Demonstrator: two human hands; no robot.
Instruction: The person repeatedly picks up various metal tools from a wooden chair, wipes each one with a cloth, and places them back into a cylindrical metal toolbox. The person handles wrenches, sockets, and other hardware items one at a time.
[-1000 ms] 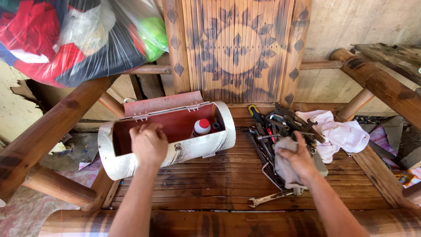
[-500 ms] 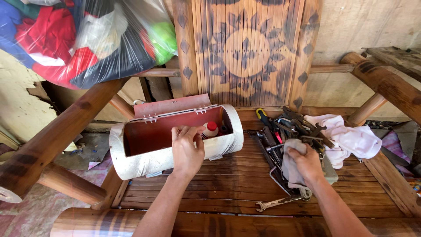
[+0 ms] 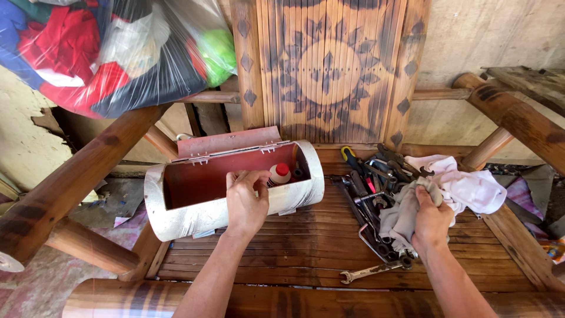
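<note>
A white cylinder-shaped toolbox (image 3: pixel 188 217) with a red inside lies open on the bamboo seat (image 3: pixel 306 244). My left hand (image 3: pixel 246 203) rests on its front rim, fingers curled over the edge. Inside stands a small white bottle with a red cap (image 3: pixel 279 174). My right hand (image 3: pixel 432 221) grips a grey rag (image 3: pixel 397 215) over a heap of wrenches and other tools (image 3: pixel 374 176). One wrench (image 3: pixel 368 272) lies apart near the seat's front edge.
A pink-white cloth (image 3: pixel 468 185) lies at the right of the tool heap. A clear plastic bag of coloured clothes (image 3: pixel 112 53) sits on the left armrest (image 3: pixel 70 182). The carved backrest (image 3: pixel 326 65) rises behind, and a second armrest (image 3: pixel 518 118) runs at the right.
My left hand slid right along the toolbox rim. My right hand has lifted and bunched the grey rag, moving it right over the tools.
</note>
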